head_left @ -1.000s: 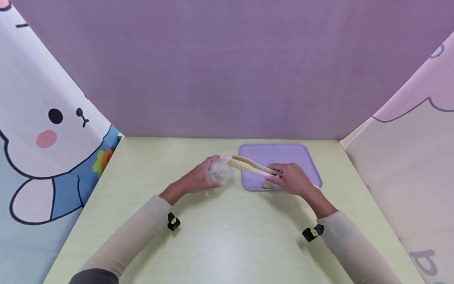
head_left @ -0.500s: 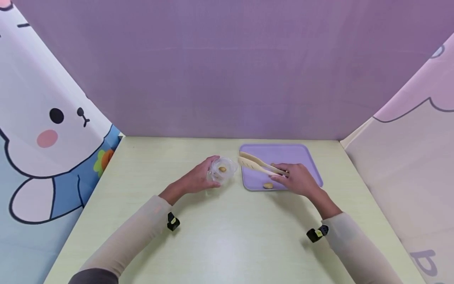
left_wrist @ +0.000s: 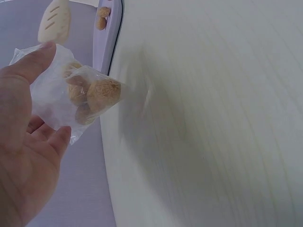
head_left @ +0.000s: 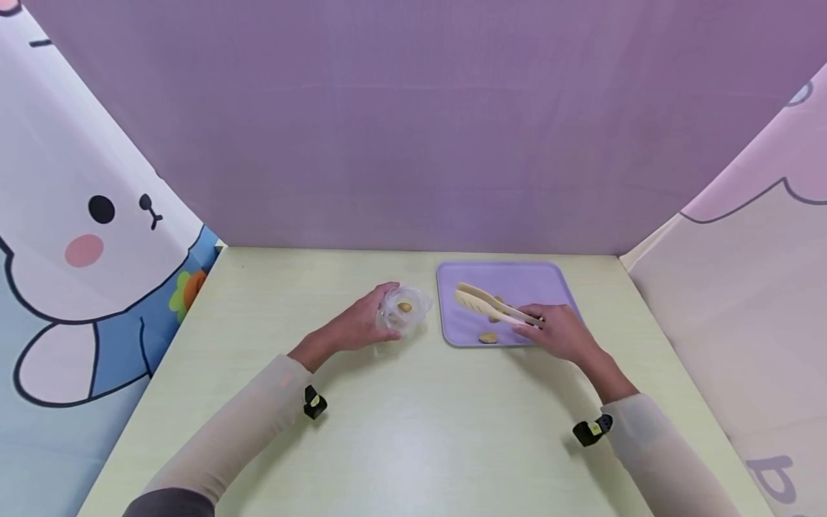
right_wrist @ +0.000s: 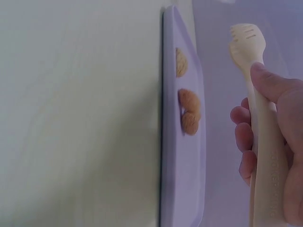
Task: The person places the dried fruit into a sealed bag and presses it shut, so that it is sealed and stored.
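My left hand (head_left: 365, 319) holds a clear plastic bag (left_wrist: 52, 94) by its upper part, thumb on one side and fingers on the other, with its mouth facing up. Several brown, wrinkled nuts (left_wrist: 102, 94) lie in the bottom of the bag. My right hand (head_left: 561, 332) grips a pair of cream-coloured tongs (right_wrist: 267, 156) along the handles. In the head view the slotted tips overlap the left part of a purple tray (head_left: 530, 276); nothing shows between them. A few loose nuts (right_wrist: 189, 122) lie on that tray, one of them near its front edge.
The tray stands at the back right of the pale wooden table (head_left: 388, 445). Behind the table rises a purple fabric wall (head_left: 413, 143). Printed cloth panels with cartoon figures close off the left (head_left: 116, 287) and right sides.
The tongs and my right hand have moved right, from the bag's mouth to over the tray. A nut now shows in the bag's opening. My left hand has barely moved.
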Demonstrator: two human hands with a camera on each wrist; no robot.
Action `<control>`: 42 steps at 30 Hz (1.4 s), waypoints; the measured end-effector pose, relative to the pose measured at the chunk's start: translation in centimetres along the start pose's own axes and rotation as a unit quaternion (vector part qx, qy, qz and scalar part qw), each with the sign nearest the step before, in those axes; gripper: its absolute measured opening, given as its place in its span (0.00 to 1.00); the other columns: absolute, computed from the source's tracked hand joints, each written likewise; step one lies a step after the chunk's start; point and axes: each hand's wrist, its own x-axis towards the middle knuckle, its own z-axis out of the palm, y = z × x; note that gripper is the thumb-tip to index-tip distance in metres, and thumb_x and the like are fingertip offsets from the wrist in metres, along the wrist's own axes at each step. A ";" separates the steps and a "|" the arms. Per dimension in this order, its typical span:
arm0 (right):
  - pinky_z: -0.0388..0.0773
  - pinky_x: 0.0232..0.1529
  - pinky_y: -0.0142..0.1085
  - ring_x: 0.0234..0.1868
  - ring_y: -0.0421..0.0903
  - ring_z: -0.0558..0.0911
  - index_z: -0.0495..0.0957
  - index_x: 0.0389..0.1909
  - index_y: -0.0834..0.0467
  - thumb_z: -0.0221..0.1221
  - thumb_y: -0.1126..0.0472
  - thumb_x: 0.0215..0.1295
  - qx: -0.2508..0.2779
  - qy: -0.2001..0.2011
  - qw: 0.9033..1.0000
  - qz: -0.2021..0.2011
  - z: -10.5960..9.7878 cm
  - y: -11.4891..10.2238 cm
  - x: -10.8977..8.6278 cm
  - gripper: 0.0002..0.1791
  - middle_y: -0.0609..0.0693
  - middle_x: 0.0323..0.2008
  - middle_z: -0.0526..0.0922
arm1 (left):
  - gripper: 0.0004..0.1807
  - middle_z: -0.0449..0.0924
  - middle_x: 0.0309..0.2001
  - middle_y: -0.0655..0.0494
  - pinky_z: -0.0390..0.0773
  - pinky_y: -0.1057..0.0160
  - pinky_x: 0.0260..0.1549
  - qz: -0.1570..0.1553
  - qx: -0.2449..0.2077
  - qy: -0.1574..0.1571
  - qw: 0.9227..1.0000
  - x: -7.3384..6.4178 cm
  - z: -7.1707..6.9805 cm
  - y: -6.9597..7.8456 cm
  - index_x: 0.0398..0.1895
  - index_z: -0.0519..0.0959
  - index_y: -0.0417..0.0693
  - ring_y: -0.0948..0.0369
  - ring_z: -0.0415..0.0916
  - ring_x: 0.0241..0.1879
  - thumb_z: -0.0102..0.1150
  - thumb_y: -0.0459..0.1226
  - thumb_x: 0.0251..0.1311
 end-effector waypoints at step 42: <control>0.68 0.28 0.31 0.25 0.35 0.72 0.88 0.45 0.52 0.69 0.48 0.63 0.000 -0.050 0.999 0.011 1.5 3.4 -3.7 0.15 0.37 0.27 0.84 | 0.53 0.70 0.66 0.46 0.71 0.45 0.66 -0.003 -0.007 -0.002 1.000 -0.1 -0.3 -0.8 0.79 0.52 0.43 0.53 0.71 0.60 0.75 0.40 0.56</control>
